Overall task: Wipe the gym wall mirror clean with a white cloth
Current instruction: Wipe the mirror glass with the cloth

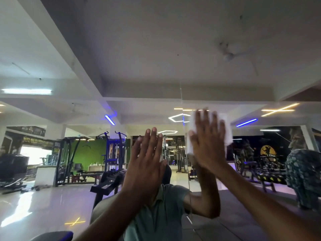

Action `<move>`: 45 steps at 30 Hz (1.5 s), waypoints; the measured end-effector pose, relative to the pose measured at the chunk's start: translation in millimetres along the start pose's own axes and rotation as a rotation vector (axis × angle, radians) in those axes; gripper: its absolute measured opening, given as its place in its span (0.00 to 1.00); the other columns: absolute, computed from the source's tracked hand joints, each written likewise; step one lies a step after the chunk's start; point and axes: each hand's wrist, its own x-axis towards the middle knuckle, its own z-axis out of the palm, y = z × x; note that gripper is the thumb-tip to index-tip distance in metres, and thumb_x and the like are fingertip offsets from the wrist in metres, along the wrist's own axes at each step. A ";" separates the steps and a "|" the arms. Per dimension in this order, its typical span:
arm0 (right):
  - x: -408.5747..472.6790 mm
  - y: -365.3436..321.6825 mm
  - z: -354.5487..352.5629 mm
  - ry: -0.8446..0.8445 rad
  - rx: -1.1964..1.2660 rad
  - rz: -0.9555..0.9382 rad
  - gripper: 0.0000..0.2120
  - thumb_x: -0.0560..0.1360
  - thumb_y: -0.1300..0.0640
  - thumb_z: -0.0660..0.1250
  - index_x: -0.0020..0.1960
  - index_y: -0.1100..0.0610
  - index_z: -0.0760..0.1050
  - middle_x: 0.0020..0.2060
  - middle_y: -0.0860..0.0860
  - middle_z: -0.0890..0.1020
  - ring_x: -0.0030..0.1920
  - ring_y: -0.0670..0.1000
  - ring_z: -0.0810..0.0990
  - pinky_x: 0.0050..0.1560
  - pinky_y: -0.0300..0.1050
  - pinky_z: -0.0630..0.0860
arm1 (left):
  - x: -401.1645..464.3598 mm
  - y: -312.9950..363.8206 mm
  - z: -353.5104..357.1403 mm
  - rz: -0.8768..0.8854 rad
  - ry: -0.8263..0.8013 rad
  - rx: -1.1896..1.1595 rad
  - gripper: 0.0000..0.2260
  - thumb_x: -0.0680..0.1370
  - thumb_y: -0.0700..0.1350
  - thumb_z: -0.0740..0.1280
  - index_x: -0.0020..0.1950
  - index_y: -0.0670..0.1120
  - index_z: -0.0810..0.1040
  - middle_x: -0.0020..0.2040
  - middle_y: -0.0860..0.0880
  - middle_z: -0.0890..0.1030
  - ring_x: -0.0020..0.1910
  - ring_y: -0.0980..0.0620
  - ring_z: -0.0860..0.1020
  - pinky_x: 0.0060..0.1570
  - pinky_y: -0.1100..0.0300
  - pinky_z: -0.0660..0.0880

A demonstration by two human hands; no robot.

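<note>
The right hand (207,141) presses the white cloth (224,129) flat against the mirror (86,171) with straight, spread fingers — the cloth shows above and beside the fingertips. Just left of it, the left hand (147,164) lies open on the glass — fingers straight, holding nothing.

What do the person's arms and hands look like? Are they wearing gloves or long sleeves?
No gloves and no long sleeves. The left hand and the right hand are bare, and both forearms are bare as far as the picture shows. No watch, ring or band is visible. In the mirror the reflection wears a grey-green short-sleeved shirt with a collar, its sleeve ending above the elbow.
</note>
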 end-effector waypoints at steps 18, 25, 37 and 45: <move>26.3 -28.9 -8.2 -0.094 0.021 -0.395 0.33 0.85 0.38 0.44 0.87 0.49 0.45 0.87 0.52 0.46 0.86 0.57 0.44 0.84 0.65 0.45 | 13.6 -22.2 10.2 -0.045 0.058 0.012 0.30 0.85 0.54 0.52 0.85 0.42 0.55 0.86 0.42 0.54 0.85 0.44 0.51 0.81 0.44 0.54; 88.2 -18.4 -14.6 -0.045 0.034 -0.111 0.39 0.81 0.35 0.38 0.87 0.51 0.51 0.86 0.57 0.52 0.85 0.61 0.51 0.83 0.64 0.45 | 27.0 -38.9 -17.4 -0.013 -0.040 -0.005 0.30 0.80 0.56 0.56 0.79 0.42 0.69 0.79 0.41 0.70 0.78 0.42 0.67 0.69 0.46 0.62; 80.9 -193.0 2.4 -0.047 0.050 -0.627 0.32 0.84 0.39 0.47 0.85 0.50 0.58 0.84 0.55 0.61 0.84 0.60 0.57 0.83 0.64 0.49 | -27.5 -162.3 -17.3 -0.309 0.042 0.082 0.33 0.85 0.60 0.49 0.86 0.43 0.55 0.86 0.44 0.52 0.86 0.48 0.50 0.79 0.46 0.56; 124.1 -97.1 -8.7 0.060 -0.007 -0.093 0.36 0.83 0.37 0.40 0.87 0.49 0.52 0.86 0.56 0.54 0.85 0.61 0.53 0.84 0.64 0.48 | -28.1 -164.1 -14.1 -0.291 0.133 0.071 0.33 0.84 0.60 0.51 0.85 0.43 0.58 0.85 0.42 0.57 0.85 0.46 0.54 0.76 0.48 0.58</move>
